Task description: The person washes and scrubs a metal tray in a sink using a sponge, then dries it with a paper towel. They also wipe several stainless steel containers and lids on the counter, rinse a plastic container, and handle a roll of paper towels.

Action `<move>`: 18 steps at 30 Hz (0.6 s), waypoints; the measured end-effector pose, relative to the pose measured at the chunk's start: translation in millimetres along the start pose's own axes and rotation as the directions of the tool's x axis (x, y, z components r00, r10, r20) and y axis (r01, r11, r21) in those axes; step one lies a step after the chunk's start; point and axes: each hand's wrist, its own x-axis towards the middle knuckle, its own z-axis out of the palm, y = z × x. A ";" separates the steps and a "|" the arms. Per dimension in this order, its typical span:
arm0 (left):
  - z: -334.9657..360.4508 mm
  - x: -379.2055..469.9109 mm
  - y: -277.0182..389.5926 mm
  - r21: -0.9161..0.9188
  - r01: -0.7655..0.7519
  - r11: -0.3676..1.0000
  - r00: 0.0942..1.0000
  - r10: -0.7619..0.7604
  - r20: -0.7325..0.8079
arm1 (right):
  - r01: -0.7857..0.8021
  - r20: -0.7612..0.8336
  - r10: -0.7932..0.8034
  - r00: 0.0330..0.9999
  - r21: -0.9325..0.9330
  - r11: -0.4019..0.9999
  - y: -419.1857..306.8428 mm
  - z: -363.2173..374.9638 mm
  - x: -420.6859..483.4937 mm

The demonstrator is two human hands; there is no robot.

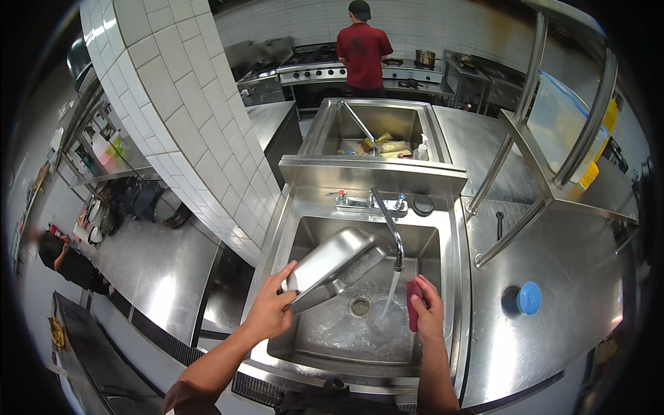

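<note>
My left hand point(274, 303) grips one end of a rectangular stainless steel food pan point(332, 259), tilted on its side over the left half of the sink basin point(358, 340). Between the fingers and thumb of my right hand point(429, 308) is a dark red sponge or scrub pad point(413, 306), held near the basin's right wall. Water runs from the chrome swivel faucet point(390, 223) and falls between my two hands, to the right of the drain point(360, 306). Wet streaks cover the basin floor.
On the right steel counter point(519, 358) stands a light blue bowl or cup point(529, 299), below a tubular-legged shelf point(555, 192). A round black object point(423, 205) sits beside the faucet valves. A tiled pillar point(197, 114) rises at left. Beyond a second sink point(430, 135), a person point(363, 49) faces the stoves.
</note>
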 end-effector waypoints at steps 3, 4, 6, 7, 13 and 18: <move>9.4 -9.0 -12.6 0.063 -0.045 0.997 0.997 0.041 0.061 | -0.079 0.036 0.076 0.996 0.081 0.994 8.7 -13.4 -9.2; 12.2 -15.1 -17.8 0.073 -0.057 0.996 0.995 0.050 0.087 | -0.112 0.048 0.108 0.993 0.107 0.988 9.8 -15.2 -11.8; 12.1 -24.0 -21.7 0.100 -0.103 0.990 0.988 0.090 0.128 | -0.187 0.105 0.172 0.979 0.149 0.971 4.4 -17.3 -19.9; 11.0 -27.8 -22.1 0.117 -0.137 0.984 0.983 0.120 0.142 | -0.227 0.134 0.206 0.969 0.167 0.960 3.1 -18.2 -24.4; 13.0 -57.7 -12.9 0.091 -0.305 0.948 0.919 0.268 0.291 | -0.502 0.270 0.423 0.865 0.447 0.741 41.2 -39.2 -41.0; 23.9 -66.6 -2.0 0.091 -0.467 0.880 0.853 0.420 0.310 | -0.741 0.204 0.726 0.656 0.352 0.571 62.4 -27.5 -53.3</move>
